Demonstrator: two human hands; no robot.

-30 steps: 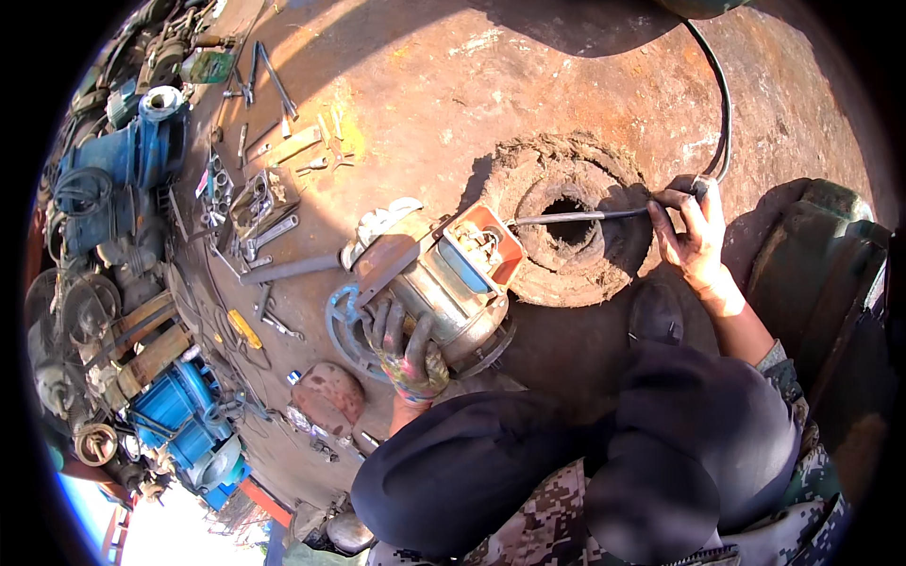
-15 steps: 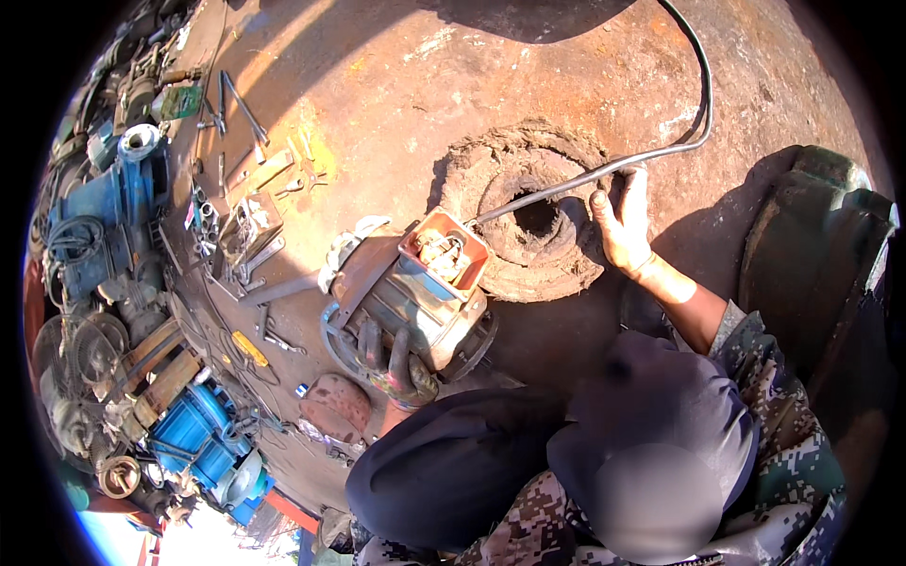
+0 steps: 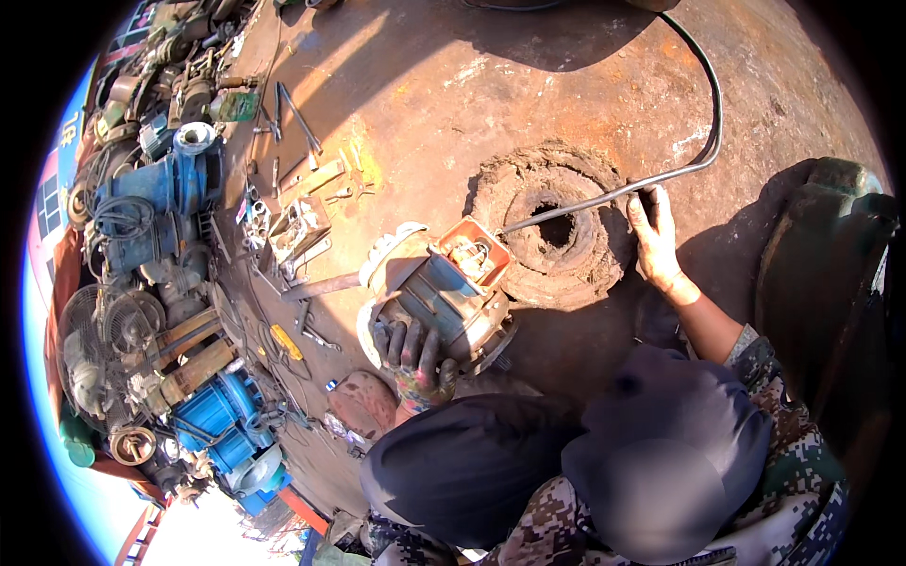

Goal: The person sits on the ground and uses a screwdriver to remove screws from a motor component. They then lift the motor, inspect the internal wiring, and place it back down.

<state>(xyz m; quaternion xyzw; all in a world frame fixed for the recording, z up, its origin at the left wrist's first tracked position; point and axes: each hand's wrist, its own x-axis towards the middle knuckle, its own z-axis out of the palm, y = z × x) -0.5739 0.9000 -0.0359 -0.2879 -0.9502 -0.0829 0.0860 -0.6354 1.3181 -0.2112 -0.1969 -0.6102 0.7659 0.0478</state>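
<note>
A small electric motor [image 3: 448, 294] lies on its side in front of my knees. Its orange-red terminal box [image 3: 495, 267] faces up without a cover, with pale wiring inside. My gloved left hand [image 3: 412, 363] rests against the motor's near left side, its dirty fingers spread over the casing. A thick black cable [image 3: 593, 200] runs from the box to the right, then curves away to the top. My bare right hand [image 3: 657, 241] pinches this cable between thumb and fingers, past a crusty, earth-coloured ring [image 3: 566, 274] on the ground. The cable crosses over the ring's dark central hole.
Left of the motor lie wrenches [image 3: 300, 121], a tool box [image 3: 297, 226] and a yellow-handled tool [image 3: 286, 341]. Blue machines [image 3: 142, 193] and fan guards [image 3: 99, 325] crowd the far left. A large dark metal part [image 3: 821, 255] stands at the right.
The view has shifted, so the scene sits further right. My right thumb has come in against the cable. The left fingers have spread further over the motor.
</note>
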